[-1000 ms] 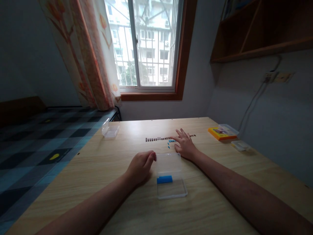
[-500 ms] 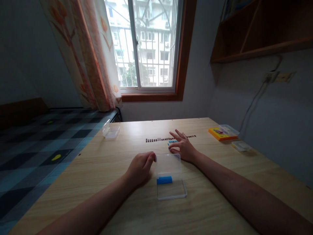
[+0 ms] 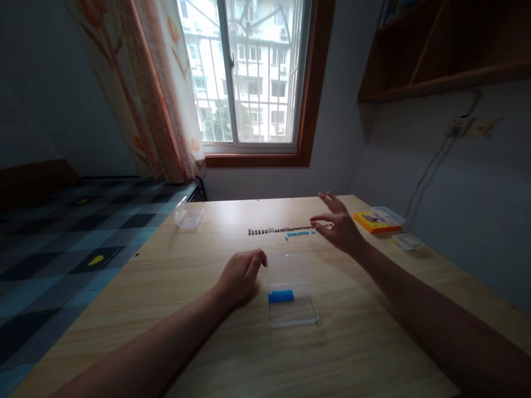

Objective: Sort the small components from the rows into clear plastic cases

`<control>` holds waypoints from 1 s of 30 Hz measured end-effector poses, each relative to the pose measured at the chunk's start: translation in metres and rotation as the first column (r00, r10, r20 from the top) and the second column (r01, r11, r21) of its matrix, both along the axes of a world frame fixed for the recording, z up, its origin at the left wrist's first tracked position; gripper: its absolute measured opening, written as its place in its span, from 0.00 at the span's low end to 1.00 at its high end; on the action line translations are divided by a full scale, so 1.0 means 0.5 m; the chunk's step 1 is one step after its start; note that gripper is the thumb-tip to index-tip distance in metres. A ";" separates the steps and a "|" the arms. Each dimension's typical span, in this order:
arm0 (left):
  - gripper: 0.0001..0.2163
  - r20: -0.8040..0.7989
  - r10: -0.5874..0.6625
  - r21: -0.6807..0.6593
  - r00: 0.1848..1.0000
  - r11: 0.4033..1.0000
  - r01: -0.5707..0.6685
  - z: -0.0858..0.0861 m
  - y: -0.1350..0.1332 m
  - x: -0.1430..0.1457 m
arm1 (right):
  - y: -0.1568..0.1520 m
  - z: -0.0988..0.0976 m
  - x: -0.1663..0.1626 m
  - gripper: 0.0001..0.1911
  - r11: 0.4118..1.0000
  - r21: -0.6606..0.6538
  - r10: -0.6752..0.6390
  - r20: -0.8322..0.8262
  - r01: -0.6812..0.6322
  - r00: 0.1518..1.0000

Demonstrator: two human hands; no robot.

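My left hand (image 3: 243, 276) rests on the table with its fingers curled, thumb and forefinger against the upper left corner of a clear plastic box (image 3: 294, 320). Whether it pinches the box's lid is hard to see. Blue sticks (image 3: 281, 297) lie together inside the opened box. Over the right end of a long row of small dark pieces (image 3: 265, 231) hovers my right hand (image 3: 338, 224), fingers spread, with nothing visible in them. Just below that row runs a shorter line of small blue pieces (image 3: 298, 234). The hand hides part of the dark row.
Another clear box (image 3: 189, 217) stands with its lid up at the table's far left. At the right are an orange-yellow case (image 3: 377, 221) and a small clear box (image 3: 407, 241). A bed (image 3: 103, 237) adjoins the table's left side; a shelf (image 3: 448, 80) hangs on the right wall.
My right hand has lifted and shifted right, uncovering the line of blue pieces. My left hand stays by the box's corner. The camera view has tilted slightly.
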State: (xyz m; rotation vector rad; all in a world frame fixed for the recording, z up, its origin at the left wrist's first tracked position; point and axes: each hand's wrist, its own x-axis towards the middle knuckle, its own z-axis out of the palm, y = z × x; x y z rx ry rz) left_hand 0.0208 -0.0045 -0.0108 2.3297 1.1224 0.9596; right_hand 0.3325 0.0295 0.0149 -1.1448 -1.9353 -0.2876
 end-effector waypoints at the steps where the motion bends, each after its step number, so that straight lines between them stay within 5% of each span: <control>1: 0.24 0.002 0.000 -0.004 1.000 1.000 0.000 -0.001 0.001 0.000 | -0.016 0.019 0.011 0.08 0.999 0.050 -0.010 -0.031 0.012 0.999; 6: 0.25 0.007 0.005 -0.020 1.000 1.000 -0.004 -0.003 0.003 0.002 | -0.129 0.063 0.005 0.06 0.988 0.106 0.117 -0.051 -0.111 0.992; 14: 0.29 0.027 0.020 -0.029 0.999 0.999 -0.019 -0.013 0.007 0.001 | -0.211 0.019 -0.089 0.06 0.842 -0.304 0.461 -0.027 -0.447 0.887; 20: 0.33 0.042 0.010 -0.023 0.999 1.000 -0.010 -0.017 0.008 -0.001 | -0.214 0.002 -0.099 0.04 0.785 -0.514 0.461 0.110 -0.346 0.881; 30: 0.31 0.035 -0.019 -0.009 0.999 1.000 0.019 -0.010 0.003 0.004 | -0.222 0.001 -0.112 0.04 0.781 -0.579 0.438 0.242 -0.233 0.866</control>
